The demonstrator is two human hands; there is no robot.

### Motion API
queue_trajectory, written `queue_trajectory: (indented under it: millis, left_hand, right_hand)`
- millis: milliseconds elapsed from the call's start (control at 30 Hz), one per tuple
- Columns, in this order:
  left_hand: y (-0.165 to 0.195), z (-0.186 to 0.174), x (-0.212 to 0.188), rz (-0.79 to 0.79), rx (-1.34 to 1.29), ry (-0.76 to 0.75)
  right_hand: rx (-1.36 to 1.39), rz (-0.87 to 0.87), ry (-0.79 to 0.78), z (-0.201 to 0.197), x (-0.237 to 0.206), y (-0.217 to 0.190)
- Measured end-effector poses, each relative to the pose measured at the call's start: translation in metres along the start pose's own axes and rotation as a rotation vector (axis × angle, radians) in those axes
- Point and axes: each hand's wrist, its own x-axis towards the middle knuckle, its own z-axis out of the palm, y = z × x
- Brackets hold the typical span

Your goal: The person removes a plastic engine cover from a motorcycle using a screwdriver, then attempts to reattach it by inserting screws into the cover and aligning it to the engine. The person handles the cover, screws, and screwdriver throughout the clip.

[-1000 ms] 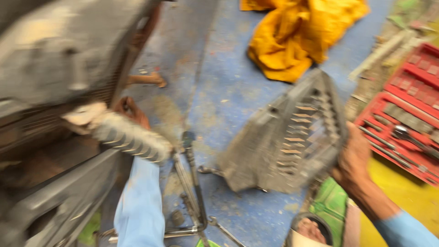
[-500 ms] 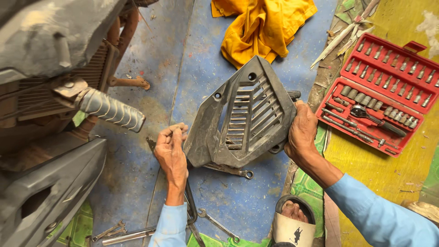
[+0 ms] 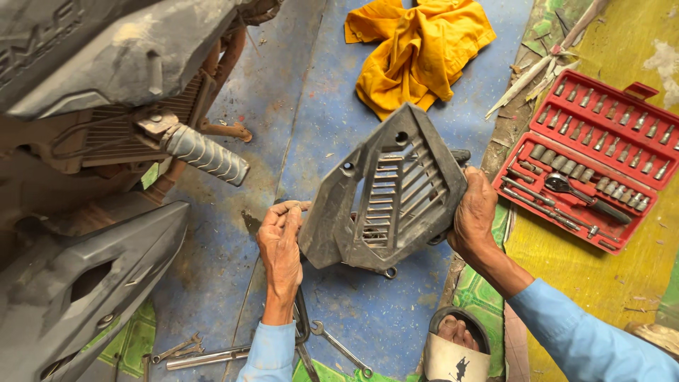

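**Two hands are holding a dusty grey cover**

The person is holding a grey plastic cover (image 3: pixel 385 194) up in the air, above the blue floor mat (image 3: pixel 297 106). It has slats in the middle and screw holes at its corners.

The right hand (image 3: pixel 475 212) is wrapping its fingers round the right edge and is gripping it firmly. The left hand (image 3: pixel 281 244) is touching the left edge with bent fingers. I cannot tell if that hand is really pinching it.

The cover is looking stiff and probably light, because one hand seems to be carrying most of it. It is dusty, so it may be a bit slippery. The thin slats could snap, so the thick outer rim is the best place to hold.

A red socket set (image 3: pixel 590 170) is lying open near the right edge of the mat. A yellow cloth (image 3: pixel 417 49) is lying at the top edge. A motorbike (image 3: pixel 92 141) is standing on the left.
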Motion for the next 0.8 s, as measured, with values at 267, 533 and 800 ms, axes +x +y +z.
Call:
queue_trajectory:
  millis: [267,533,800]
  left_hand:
    - [0.015,0.001,-0.017,0.016,0.035,-0.010]
    - [0.019,0.017,-0.062,0.736,0.542,0.262]
    - [0.003,0.002,-0.066,1.166,0.819,-0.102]
  right_hand:
    - [0.087,-0.039,-0.062,0.000,-0.006,-0.007]
    - [0.307,0.013,-0.333,0.010,-0.001,-0.008]
    - [0.558,0.433,-0.397,-0.001,0.048,0.001]
